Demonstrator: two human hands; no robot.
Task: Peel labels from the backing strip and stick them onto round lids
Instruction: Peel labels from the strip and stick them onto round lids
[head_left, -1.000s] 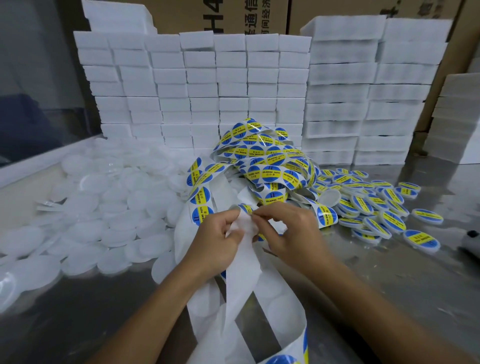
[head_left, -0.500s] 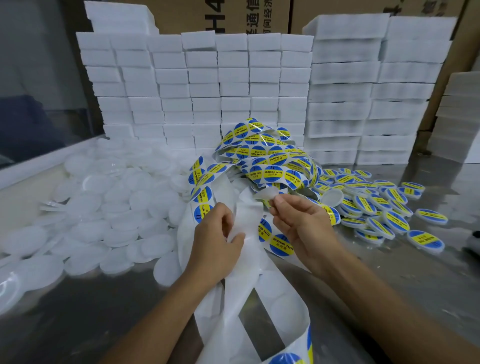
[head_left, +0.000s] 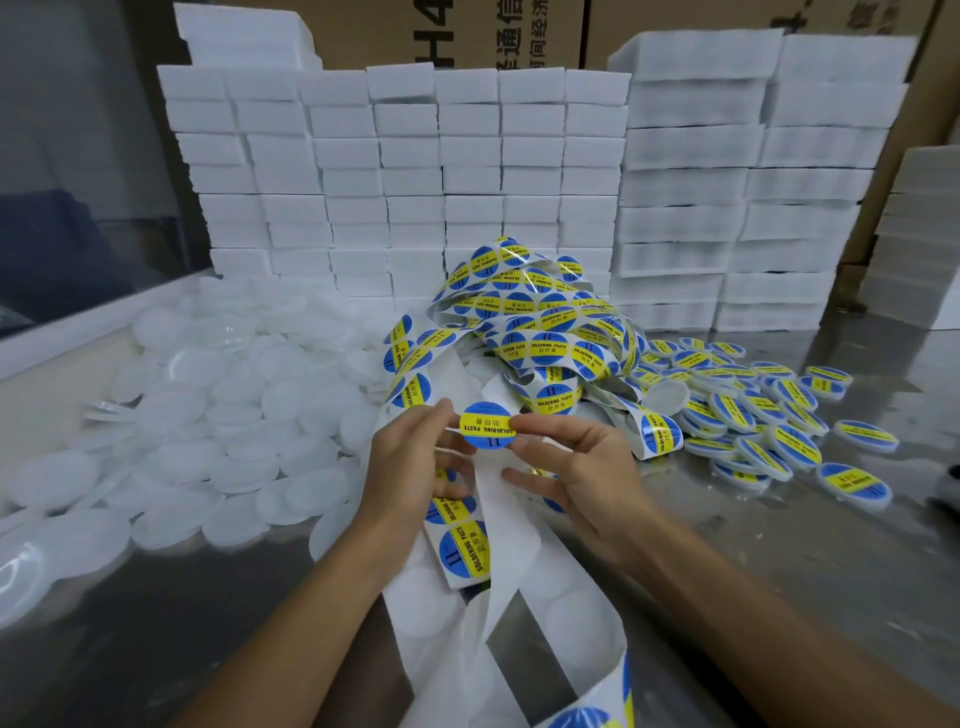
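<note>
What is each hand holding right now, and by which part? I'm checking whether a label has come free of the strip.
One round label, pinched at opposite edges: left hand on its left rim, right hand on its right rim.

Glossy printed label (head_left: 487, 424); smooth white paper backing strip (head_left: 506, 512); translucent matt plastic lids (head_left: 171, 415); scuffed, reflective metal tabletop (head_left: 779, 545); matt foam-like blocks (head_left: 415, 171); cardboard boxes (head_left: 519, 31).

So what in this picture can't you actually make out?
Head view only:
- Underside of the peeled label, held between the left hand and right hand: faces away.
- Small print on the labelled lids: too small.
- Carton lettering: cut off by the top edge and hidden by the foam blocks.
- Backing strip: its end runs off the bottom edge.
- Plain lids: lower ones buried in the pile.
</note>
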